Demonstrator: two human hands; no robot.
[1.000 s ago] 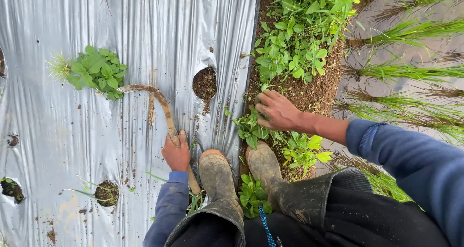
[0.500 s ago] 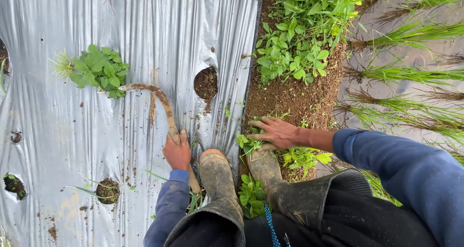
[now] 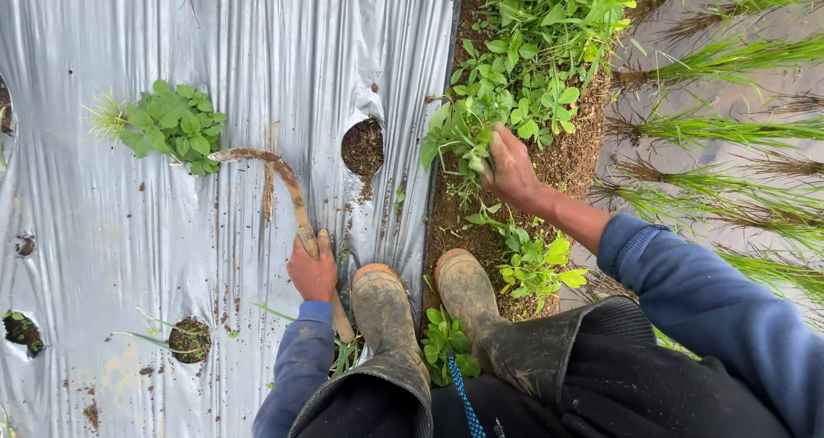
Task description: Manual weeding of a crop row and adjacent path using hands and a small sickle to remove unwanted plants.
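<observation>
Gripping a clump of weeds [image 3: 459, 138], the right hand [image 3: 512, 170] is closing tight around the stems, leaves fanning out above and left of the fist; the roots seem to be clear of the soil strip [image 3: 577, 159], though leaves are hiding them. The left hand [image 3: 312, 271] is wrapping around the handle of a curved sickle [image 3: 276, 181], whose blade is lying on the plastic sheet [image 3: 120, 232] beyond the knuckles, its tip nearing a leafy plant [image 3: 176, 125]. Two muddy boots [image 3: 386, 309] are standing just below both grips.
</observation>
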